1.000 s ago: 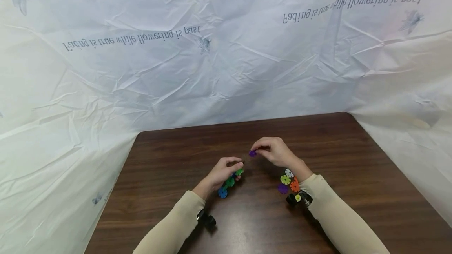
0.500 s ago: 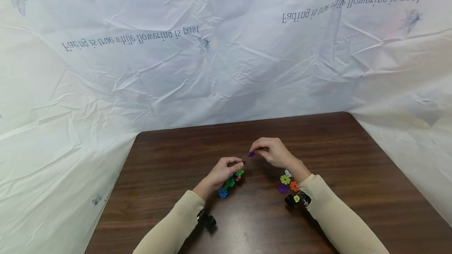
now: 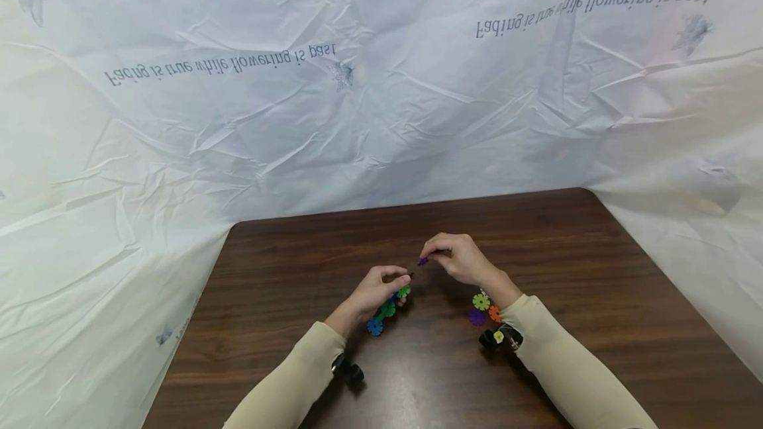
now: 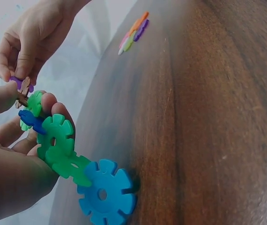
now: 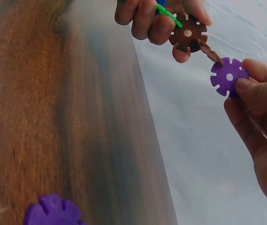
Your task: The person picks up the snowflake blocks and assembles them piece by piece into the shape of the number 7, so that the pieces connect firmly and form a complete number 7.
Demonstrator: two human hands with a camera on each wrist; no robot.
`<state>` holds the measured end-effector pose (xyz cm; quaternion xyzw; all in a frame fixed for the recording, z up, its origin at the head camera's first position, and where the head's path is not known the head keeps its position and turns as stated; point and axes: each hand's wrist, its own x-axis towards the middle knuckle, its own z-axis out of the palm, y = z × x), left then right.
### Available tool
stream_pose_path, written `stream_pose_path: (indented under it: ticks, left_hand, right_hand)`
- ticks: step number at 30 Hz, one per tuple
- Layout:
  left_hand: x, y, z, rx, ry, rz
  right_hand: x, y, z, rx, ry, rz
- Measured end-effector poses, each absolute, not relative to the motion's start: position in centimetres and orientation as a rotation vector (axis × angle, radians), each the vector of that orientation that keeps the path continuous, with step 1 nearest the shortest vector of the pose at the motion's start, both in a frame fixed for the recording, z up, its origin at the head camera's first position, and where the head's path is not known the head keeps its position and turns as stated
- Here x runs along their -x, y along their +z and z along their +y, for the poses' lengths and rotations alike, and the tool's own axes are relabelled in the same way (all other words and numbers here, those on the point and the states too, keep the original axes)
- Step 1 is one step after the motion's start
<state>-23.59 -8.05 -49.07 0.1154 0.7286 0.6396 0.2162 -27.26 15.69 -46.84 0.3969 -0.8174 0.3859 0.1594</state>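
My left hand [image 3: 371, 293] pinches a brown interlocking disc [image 5: 188, 33] at one end of a chain of notched plastic discs. Green discs [image 4: 56, 136], a dark blue disc [image 4: 32, 121] and a light blue disc [image 4: 106, 193] hang down the chain past the fingers. A second brown disc [image 5: 210, 51], seen edge-on, sticks out from the first. Between thumb and fingers, my right hand [image 3: 460, 260] holds a purple interlocking disc [image 5: 227, 77]. Its rim meets the second brown disc in the right wrist view; how deep the slots engage I cannot tell.
Loose discs lie on the dark wooden table [image 3: 536, 230] beside the right forearm: a yellow-green disc [image 3: 481, 302], a purple disc [image 3: 477, 317], an orange disc [image 3: 495, 313] and a partly hidden white one. A white printed sheet [image 3: 381, 138] hangs behind the table.
My right hand has moved slightly left and down, bringing the purple disc closer to the brown end of the chain and turning it more edge-on. My left hand stays almost still.
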Motion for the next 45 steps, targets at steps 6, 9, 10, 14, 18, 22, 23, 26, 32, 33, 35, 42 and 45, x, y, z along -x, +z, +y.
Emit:
stream_pose_path:
  ticks: [6, 9, 10, 14, 18, 22, 23, 26, 32, 33, 35, 42, 45]
  left_hand:
    - [23.6, -49.1, -8.0, -0.315, 1.782, 2.017]
    - [23.6, -49.3, -8.0, -0.307, 1.782, 2.017]
    - [23.6, -49.3, -8.0, -0.305, 1.782, 2.017]
    - [23.6, -49.6, -7.9, -0.306, 1.795, 2.008]
    - [23.5, -49.8, -7.9, -0.316, 1.807, 1.994]
    - [23.5, -50.0, -8.0, -0.332, 1.804, 1.983]
    - [23.5, -50.0, -8.0, -0.337, 1.803, 1.982]
    - [23.5, -50.1, -8.0, -0.340, 1.809, 1.976]
    - [23.5, -50.2, -8.0, -0.320, 1.831, 1.965]
    - [23.5, -50.2, -8.0, -0.317, 1.832, 1.965]
    - [23.4, -50.2, -8.0, -0.315, 1.829, 1.966]
    - [23.6, -50.3, -7.9, -0.336, 1.817, 2.001]
    - [23.6, -50.2, -7.8, -0.320, 1.814, 1.999]
  right_hand:
    - [27.3, -47.2, 15.5, -1.113, 1.110, -2.325]
    - [27.2, -47.2, 15.4, -1.116, 1.100, -2.317]
    - [27.1, -47.2, 15.4, -1.117, 1.091, -2.315]
    - [27.1, -47.2, 15.2, -1.122, 1.069, -2.310]
    - [27.2, -47.4, 15.0, -1.131, 1.063, -2.323]
    - [27.0, -47.4, 14.9, -1.142, 1.050, -2.318]
    - [27.0, -47.4, 14.9, -1.140, 1.043, -2.316]
    - [26.9, -47.4, 14.8, -1.133, 1.027, -2.308]
    - [26.9, -47.8, 14.7, -1.130, 0.995, -2.300]
    - [26.9, -47.9, 14.7, -1.126, 0.995, -2.302]
    - [26.9, -48.0, 14.7, -1.119, 0.998, -2.302]
    - [26.7, -48.2, 14.5, -1.127, 0.999, -2.280]
    - [26.8, -48.3, 14.5, -1.122, 0.998, -2.285]
